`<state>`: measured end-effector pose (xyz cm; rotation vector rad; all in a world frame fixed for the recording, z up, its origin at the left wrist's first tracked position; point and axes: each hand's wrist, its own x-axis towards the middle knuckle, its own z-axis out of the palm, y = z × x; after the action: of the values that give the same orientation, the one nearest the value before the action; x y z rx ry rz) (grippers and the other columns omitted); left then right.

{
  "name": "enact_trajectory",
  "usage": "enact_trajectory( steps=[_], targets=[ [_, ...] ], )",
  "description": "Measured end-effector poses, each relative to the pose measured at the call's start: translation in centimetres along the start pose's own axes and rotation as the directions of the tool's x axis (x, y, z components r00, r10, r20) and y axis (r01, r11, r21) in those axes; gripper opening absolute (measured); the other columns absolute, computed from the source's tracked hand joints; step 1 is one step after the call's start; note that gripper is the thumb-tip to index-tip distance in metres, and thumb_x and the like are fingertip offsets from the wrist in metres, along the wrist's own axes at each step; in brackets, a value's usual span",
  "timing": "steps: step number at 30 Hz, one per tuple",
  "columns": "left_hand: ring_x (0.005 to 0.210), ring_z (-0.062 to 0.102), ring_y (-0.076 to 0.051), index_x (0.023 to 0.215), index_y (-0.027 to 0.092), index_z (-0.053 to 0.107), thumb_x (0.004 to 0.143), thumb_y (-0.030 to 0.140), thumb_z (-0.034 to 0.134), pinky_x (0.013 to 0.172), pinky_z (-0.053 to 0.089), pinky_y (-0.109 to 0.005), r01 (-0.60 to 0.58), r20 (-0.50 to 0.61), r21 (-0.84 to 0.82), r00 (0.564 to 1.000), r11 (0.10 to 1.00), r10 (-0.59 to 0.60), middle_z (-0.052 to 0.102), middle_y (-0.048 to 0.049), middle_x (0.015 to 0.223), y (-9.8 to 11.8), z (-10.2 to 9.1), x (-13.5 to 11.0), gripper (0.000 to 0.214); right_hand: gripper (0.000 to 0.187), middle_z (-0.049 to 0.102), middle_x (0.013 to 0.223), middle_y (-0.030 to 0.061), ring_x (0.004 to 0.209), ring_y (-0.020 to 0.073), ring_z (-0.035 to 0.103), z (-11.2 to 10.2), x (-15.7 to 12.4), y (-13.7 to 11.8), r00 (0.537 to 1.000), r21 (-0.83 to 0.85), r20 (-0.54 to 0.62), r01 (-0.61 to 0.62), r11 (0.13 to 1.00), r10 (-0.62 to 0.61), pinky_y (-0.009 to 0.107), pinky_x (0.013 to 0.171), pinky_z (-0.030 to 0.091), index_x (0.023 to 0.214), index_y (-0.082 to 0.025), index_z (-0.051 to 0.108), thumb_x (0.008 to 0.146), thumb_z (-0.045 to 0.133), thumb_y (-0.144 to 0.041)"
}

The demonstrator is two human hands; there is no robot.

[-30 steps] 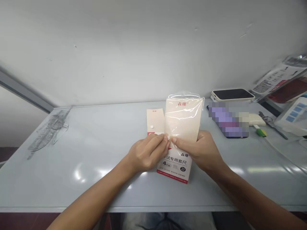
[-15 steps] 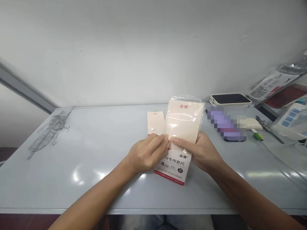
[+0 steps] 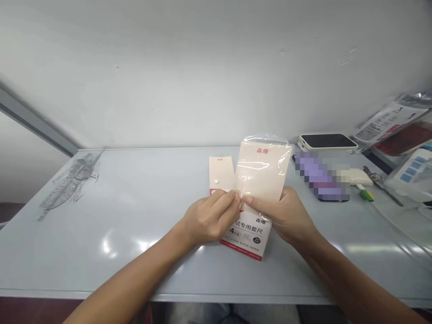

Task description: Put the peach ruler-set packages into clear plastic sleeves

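Note:
A ruler set package [image 3: 263, 175] with a cream upper part, a white printed lower part and a red bottom band is held tilted above the table. Shiny clear plastic covers it and sticks out past its top. My right hand [image 3: 288, 213] grips its right side, thumb across the front. At its left edge my left hand [image 3: 211, 218] is closed, fingertips pinching near my right thumb. Behind my left hand lies a second, narrower cream card [image 3: 221, 168] with a small white spot and red lower down; its bottom is hidden.
At the right back are a phone [image 3: 329, 141] on a white box, a blurred purple item [image 3: 317, 177], a cream object [image 3: 356, 176] with a green-tipped cable [image 3: 367, 194], scissors-like metal tools [image 3: 384, 184] and a clear plastic box [image 3: 413, 175]. A dark sketch-like smudge [image 3: 72, 182] marks the left tabletop.
The view has shifted slightly, so things on the table sit a little further right. Both hands keep the same hold on the package.

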<state>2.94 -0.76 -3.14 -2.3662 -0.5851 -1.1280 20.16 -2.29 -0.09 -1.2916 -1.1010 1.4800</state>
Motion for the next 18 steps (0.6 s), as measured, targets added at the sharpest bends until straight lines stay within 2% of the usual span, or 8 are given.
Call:
enact_trajectory(
  steps=[3,9,18],
  targets=[
    [0.072,0.057,-0.015,0.096,0.006,0.055,0.073,0.011,0.059,0.055,0.052,-0.026,0.020,0.009,-0.022,1.000,1.000,-0.020,0.062,-0.0089,0.082,-0.04,-0.05,0.02,0.023,0.026,0.070,0.085,0.0076,0.077,0.0261,0.065,-0.11,-0.05,-0.05,1.000,-0.016,-0.014,0.007,1.000,-0.007,0.034,0.063,0.054,0.085,-0.015,0.068,0.063,0.071,-0.028],
    [0.078,0.058,-0.016,0.106,0.007,0.051,0.075,0.009,0.056,0.056,0.052,-0.025,0.077,0.045,-0.072,0.996,0.994,-0.074,0.062,-0.0099,0.087,-0.04,-0.31,0.09,0.031,0.026,0.070,0.085,0.0084,0.076,0.0261,0.065,-0.56,0.06,-0.40,0.993,0.013,0.104,0.056,0.998,-0.057,0.035,0.063,0.054,0.085,-0.015,0.068,0.065,0.069,-0.032],
    [0.075,0.059,-0.016,0.110,0.006,0.048,0.076,0.007,0.054,0.055,0.051,-0.025,0.109,0.080,-0.103,0.992,0.989,-0.101,0.062,-0.0109,0.088,0.00,-0.52,0.31,0.035,0.026,0.070,0.084,0.0080,0.076,0.0269,0.066,-0.43,0.11,-0.53,0.999,0.009,0.035,0.006,1.000,-0.007,0.035,0.062,0.055,0.082,-0.015,0.068,0.063,0.071,-0.032]
  ],
)
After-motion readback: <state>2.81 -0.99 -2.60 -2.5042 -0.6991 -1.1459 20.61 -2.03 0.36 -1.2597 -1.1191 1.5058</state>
